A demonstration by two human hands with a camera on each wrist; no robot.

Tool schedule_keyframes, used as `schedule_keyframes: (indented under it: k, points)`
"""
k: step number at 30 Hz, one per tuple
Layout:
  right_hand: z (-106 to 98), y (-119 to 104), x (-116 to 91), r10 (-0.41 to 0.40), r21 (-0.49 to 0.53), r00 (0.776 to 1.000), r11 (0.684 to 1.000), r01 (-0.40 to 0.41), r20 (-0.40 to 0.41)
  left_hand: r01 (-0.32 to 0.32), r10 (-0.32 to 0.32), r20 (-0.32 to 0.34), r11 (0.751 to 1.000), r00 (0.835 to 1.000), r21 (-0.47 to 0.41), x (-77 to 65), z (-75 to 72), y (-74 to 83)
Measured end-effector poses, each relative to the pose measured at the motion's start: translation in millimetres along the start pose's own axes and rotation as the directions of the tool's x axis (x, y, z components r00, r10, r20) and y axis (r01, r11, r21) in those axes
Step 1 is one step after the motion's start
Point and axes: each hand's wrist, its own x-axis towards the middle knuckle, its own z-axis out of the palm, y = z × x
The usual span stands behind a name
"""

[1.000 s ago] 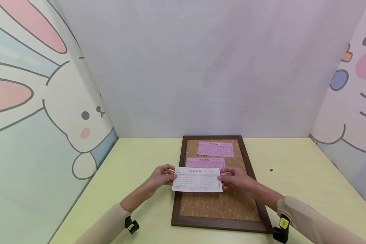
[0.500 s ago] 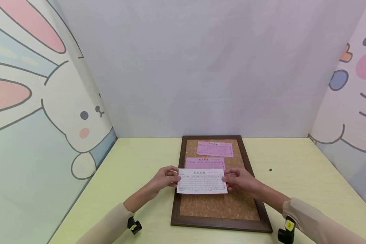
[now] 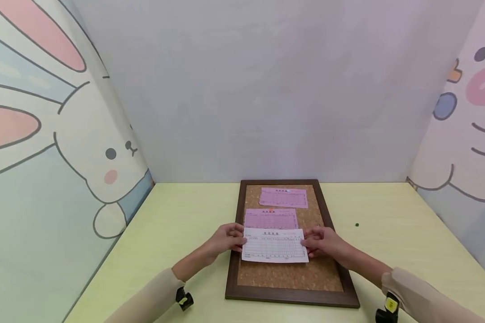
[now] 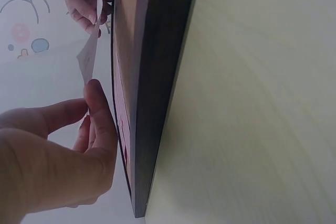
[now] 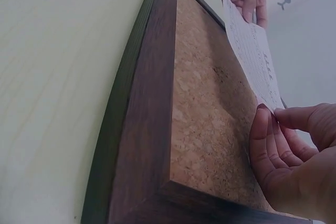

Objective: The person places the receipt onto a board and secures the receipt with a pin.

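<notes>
A white printed form (image 3: 275, 246) is stretched between both hands, held above a cork board (image 3: 287, 278) with a dark wooden frame. My left hand (image 3: 225, 240) pinches its left edge between thumb and fingers. At the opposite edge my right hand (image 3: 325, 243) pinches it the same way. In the right wrist view the paper (image 5: 254, 51) hangs clear of the cork, with the right hand (image 5: 289, 150) low over the board. Two pink forms lie on the cork: one (image 3: 284, 197) near the top, another (image 3: 271, 218) just above the white form's upper edge and partly covered by it.
An orange pin (image 3: 271, 210) marks the lower pink form and a pale pin (image 3: 288, 190) the upper one. Right of the board, a small green thing (image 3: 357, 224) lies on the pale table (image 3: 388, 251). A grey wall stands behind, with cartoon-printed panels at both sides.
Both hands have carried the white form to the right and slightly toward the near end of the board, uncovering more of the lower pink form.
</notes>
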Motion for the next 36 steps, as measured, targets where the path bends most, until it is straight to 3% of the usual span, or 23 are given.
schedule_keyframes:
  k: [6,12,16,21,30,36]
  points:
    - [-1.6,5.0,-2.5,0.000,-0.065,0.999,0.998,-0.002,-0.033,0.004,-0.004,0.025,1.000,1.000,-0.005,2.8,5.6,-4.0]
    - [-2.0,2.8,-9.3,-0.059,-0.157,0.998,0.986,0.058,0.000,-0.032,0.031,0.057,0.999,0.998,0.022,1.7,10.4,-5.3]
    - [-2.2,1.8,-13.0,-0.100,-0.211,0.995,0.972,0.100,0.012,-0.073,0.065,0.081,0.993,0.995,0.095,1.0,13.1,-6.1]
    - [-7.6,0.6,-11.8,-0.123,-0.305,0.992,0.946,0.108,-0.030,-0.111,0.093,0.094,0.971,0.991,0.210,2.6,16.7,-7.2]
    - [-56.6,-14.9,-10.0,-0.182,-0.399,0.967,0.912,0.097,-0.179,-0.174,0.141,0.111,0.899,0.984,0.402,5.2,18.8,-4.8]
    - [-93.2,-4.6,-12.2,-0.213,-0.417,0.947,0.904,0.097,-0.241,-0.227,0.190,0.126,0.859,0.974,0.459,4.6,19.9,-4.3]
